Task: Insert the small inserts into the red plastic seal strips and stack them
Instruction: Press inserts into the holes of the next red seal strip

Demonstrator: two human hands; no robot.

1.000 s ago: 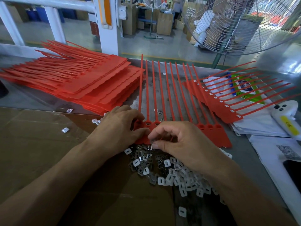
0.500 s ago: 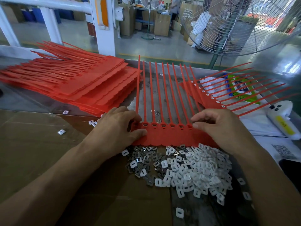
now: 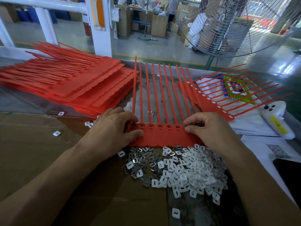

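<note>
A red seal strip sheet (image 3: 164,136) lies flat in front of me, its long tails pointing away. My left hand (image 3: 114,129) pinches its left end between thumb and fingers. My right hand (image 3: 210,128) grips its right end with curled fingers. Several of its square sockets show inserts. Just below the sheet lies a heap of small white and metal inserts (image 3: 180,168). A tall stack of red seal sheets (image 3: 68,85) sits at the back left. Another red sheet (image 3: 210,101) with inserts lies at the right.
Brown cardboard (image 3: 32,157) covers the table's left part, with a few stray inserts (image 3: 57,133) on it. A white handheld device (image 3: 278,121), papers and a dark phone (image 3: 291,173) lie at the right. A large fan (image 3: 236,25) stands behind the table.
My right hand left the sheet's middle and moved right to its right end, uncovering the insert heap. My left hand stayed at the left end. The sheet now lies squarer.
</note>
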